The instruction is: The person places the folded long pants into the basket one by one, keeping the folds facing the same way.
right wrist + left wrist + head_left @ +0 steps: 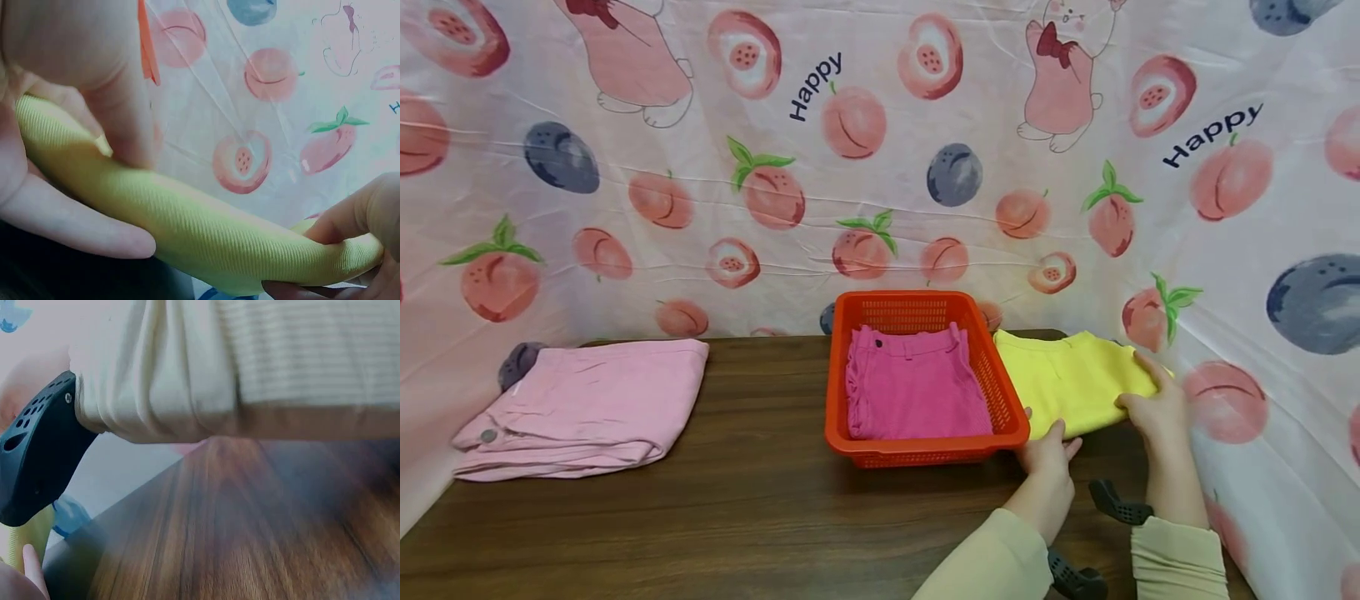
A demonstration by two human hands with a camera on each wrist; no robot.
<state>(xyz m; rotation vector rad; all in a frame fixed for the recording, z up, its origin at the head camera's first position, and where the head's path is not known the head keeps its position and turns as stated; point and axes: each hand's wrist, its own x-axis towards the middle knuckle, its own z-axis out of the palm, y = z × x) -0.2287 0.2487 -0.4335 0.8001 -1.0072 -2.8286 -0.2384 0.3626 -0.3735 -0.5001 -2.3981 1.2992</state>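
A folded yellow garment (1067,379) of ribbed cloth lies between both hands, just right of the orange basket (928,450). My left hand (1048,462) pinches its near left corner beside the basket wall. At the right end, my right hand (1157,408) grips the cloth between thumb and fingers. Seen from the right wrist, the left hand (69,125) has fingers above and below the yellow cloth (206,225), and the right hand (375,219) pinches the other end. Folded magenta trousers (917,387) with a buttoned waistband sit in the basket.
Folded light pink trousers (595,400) lie at the left of the dark wooden table (700,517). A fruit-printed curtain (865,183) stands behind the table and along both sides, close to my right hand. Black wrist mounts (1120,504) stick out beside the sleeves.
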